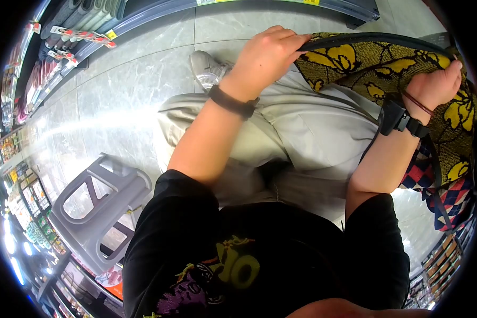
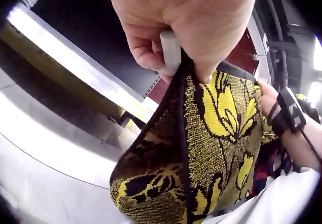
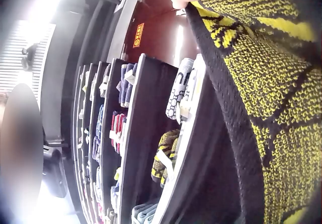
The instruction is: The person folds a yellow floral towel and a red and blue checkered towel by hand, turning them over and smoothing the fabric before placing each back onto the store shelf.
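A yellow and black floral woven mat (image 1: pixel 355 69) with a dark bound edge is stretched in front of the person's lap. The left hand (image 1: pixel 267 61) pinches one corner of it, and a whitish tag (image 2: pixel 171 50) shows by those fingers in the left wrist view. Farther along the same edge, the right hand (image 1: pixel 434 87) grips the mat with curled fingers. The cloth hangs down below that hand on the right side. In the right wrist view, the weave (image 3: pixel 276 98) fills the right half, and only part of the hand shows at the top.
A red and navy checked cloth (image 1: pixel 456 199) lies beneath the mat at the right. At the left, a grey plastic step stool (image 1: pixel 98 177) stands on the tiled floor (image 1: pixel 143 74). Shelves (image 3: pixel 136 133) hold folded textiles. Another person (image 3: pixel 20 153) appears blurred at the left edge.
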A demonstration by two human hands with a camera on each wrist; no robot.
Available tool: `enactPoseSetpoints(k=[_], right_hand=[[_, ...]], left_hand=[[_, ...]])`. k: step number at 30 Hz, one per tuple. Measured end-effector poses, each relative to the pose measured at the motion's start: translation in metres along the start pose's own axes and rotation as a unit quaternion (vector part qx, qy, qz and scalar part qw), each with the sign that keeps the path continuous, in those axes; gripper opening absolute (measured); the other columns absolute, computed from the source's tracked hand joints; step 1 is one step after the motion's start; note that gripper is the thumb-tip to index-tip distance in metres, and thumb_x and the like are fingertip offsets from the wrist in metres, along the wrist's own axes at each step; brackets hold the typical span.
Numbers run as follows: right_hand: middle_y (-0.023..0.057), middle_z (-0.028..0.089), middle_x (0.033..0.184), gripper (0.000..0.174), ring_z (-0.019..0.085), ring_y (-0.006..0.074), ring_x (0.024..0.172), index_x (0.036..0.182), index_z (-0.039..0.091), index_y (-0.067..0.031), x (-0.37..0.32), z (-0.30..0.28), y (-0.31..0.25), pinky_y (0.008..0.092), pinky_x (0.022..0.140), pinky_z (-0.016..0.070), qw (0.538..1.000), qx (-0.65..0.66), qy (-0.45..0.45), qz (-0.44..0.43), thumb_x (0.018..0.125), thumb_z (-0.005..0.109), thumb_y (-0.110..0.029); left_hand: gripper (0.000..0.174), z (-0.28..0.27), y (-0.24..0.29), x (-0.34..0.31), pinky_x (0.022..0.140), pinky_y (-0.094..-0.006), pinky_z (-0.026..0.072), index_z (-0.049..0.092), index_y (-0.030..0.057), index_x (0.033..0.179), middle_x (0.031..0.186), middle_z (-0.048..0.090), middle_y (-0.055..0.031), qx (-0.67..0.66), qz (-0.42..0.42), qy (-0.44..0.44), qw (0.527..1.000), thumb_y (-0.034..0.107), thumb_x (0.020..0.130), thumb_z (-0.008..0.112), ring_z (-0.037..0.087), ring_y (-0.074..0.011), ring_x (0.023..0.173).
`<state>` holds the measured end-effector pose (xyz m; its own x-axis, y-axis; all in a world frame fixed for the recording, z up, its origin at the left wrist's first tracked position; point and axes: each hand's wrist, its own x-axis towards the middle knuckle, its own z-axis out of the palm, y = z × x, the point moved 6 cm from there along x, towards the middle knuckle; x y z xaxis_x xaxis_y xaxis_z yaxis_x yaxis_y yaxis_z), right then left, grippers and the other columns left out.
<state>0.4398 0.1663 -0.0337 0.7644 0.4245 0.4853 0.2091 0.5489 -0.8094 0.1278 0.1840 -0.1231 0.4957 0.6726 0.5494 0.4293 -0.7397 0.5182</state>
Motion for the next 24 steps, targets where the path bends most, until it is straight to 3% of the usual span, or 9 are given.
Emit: enactPoseSetpoints(k=[7, 10, 13, 14, 15, 16, 18, 20, 24], right_hand=[[-0.0016, 0.058, 0.079, 0.019, 0.048, 0.0097, 0.066, 0.099, 0.063, -0.0017, -0.003, 0.006, -0.005, 0.0253, 0.062, 0.0392, 1.000, 0.013, 0.007, -0.027, 0.093, 0.063, -0.019], [0.0060, 0.068, 0.096, 0.021, 0.062, 0.0133, 0.080, 0.108, 0.065, -0.0027, 0.017, 0.000, -0.001, 0.0270, 0.066, 0.0492, 0.996, -0.041, -0.058, -0.058, 0.095, 0.063, -0.018], [0.0035, 0.069, 0.102, 0.026, 0.063, 0.0105, 0.086, 0.112, 0.067, -0.0020, 0.007, 0.007, -0.021, 0.0218, 0.071, 0.0478, 0.994, -0.009, -0.111, -0.022, 0.091, 0.070, -0.018], [0.0033, 0.069, 0.103, 0.028, 0.063, 0.0104, 0.087, 0.112, 0.068, -0.0016, 0.006, 0.005, -0.025, 0.0214, 0.073, 0.0481, 0.988, -0.036, -0.143, -0.038, 0.090, 0.071, -0.018], [0.0033, 0.069, 0.103, 0.029, 0.064, 0.0103, 0.089, 0.112, 0.068, -0.0013, -0.002, 0.008, -0.039, 0.0213, 0.077, 0.0484, 0.977, -0.095, -0.174, -0.081, 0.089, 0.072, -0.018], [0.0039, 0.069, 0.103, 0.027, 0.063, 0.0104, 0.091, 0.111, 0.069, -0.0017, -0.005, 0.008, -0.038, 0.0227, 0.079, 0.0486, 0.970, -0.101, -0.212, -0.067, 0.089, 0.072, -0.017], [0.0049, 0.069, 0.102, 0.026, 0.063, 0.0107, 0.093, 0.110, 0.069, -0.0018, -0.008, 0.005, -0.032, 0.0236, 0.080, 0.0489, 0.959, -0.115, -0.251, -0.070, 0.088, 0.072, -0.016], [0.0087, 0.068, 0.105, 0.019, 0.062, 0.0138, 0.095, 0.105, 0.066, -0.0003, -0.027, 0.013, -0.042, 0.0254, 0.080, 0.0499, 0.953, -0.061, -0.295, -0.030, 0.087, 0.070, -0.006], [0.0125, 0.067, 0.098, 0.024, 0.062, 0.0221, 0.095, 0.097, 0.063, 0.0028, -0.102, 0.048, -0.111, 0.0310, 0.087, 0.0491, 0.887, 0.105, -0.450, 0.007, 0.075, 0.072, 0.007]], left_hand=[[0.023, -0.012, -0.014, 0.001, 0.075, -0.0382, 0.0513, 0.067, 0.0058, 0.108, 0.094, 0.067, -0.0163, 0.004, -0.109, 0.019, 0.994, 0.016, 0.089, 0.063, 0.062, -0.0337, 0.086], [0.021, -0.035, -0.019, 0.007, 0.078, -0.0387, 0.0511, 0.068, 0.0050, 0.107, 0.095, 0.068, -0.0158, 0.029, -0.150, 0.040, 0.987, 0.014, 0.088, 0.063, 0.063, -0.0326, 0.089], [0.022, -0.090, -0.012, 0.022, 0.074, -0.0353, 0.0541, 0.065, -0.0002, 0.111, 0.098, 0.070, -0.0200, 0.107, -0.146, 0.070, 0.981, 0.010, 0.091, 0.063, 0.069, -0.0331, 0.084], [0.026, -0.113, -0.004, 0.025, 0.077, -0.0409, 0.0518, 0.064, 0.0032, 0.114, 0.101, 0.065, -0.0236, 0.078, -0.176, 0.074, 0.979, 0.017, 0.094, 0.058, 0.063, -0.0421, 0.092], [0.023, -0.135, 0.005, 0.028, 0.077, -0.0361, 0.0529, 0.066, 0.0007, 0.112, 0.099, 0.070, -0.0200, 0.131, -0.100, 0.101, 0.981, 0.010, 0.091, 0.061, 0.068, -0.0335, 0.089], [0.024, -0.158, 0.007, 0.023, 0.077, -0.0322, 0.0511, 0.067, 0.0070, 0.114, 0.101, 0.068, -0.0168, 0.145, -0.138, 0.091, 0.976, 0.015, 0.092, 0.060, 0.067, -0.0271, 0.085], [0.026, -0.207, 0.027, 0.014, 0.079, -0.0300, 0.0501, 0.067, 0.0061, 0.116, 0.103, 0.069, -0.0138, 0.217, -0.118, 0.077, 0.966, 0.011, 0.091, 0.061, 0.066, -0.0231, 0.088], [0.024, -0.257, 0.055, -0.005, 0.084, -0.0363, 0.0499, 0.069, 0.0048, 0.111, 0.097, 0.069, -0.0146, 0.282, 0.008, 0.110, 0.953, 0.007, 0.087, 0.063, 0.064, -0.0294, 0.093], [0.038, -0.332, 0.125, -0.072, 0.095, -0.0372, 0.0473, 0.069, 0.0041, 0.113, 0.108, 0.070, -0.0128, 0.321, -0.006, 0.074, 0.944, -0.005, 0.077, 0.060, 0.063, -0.0304, 0.105]])
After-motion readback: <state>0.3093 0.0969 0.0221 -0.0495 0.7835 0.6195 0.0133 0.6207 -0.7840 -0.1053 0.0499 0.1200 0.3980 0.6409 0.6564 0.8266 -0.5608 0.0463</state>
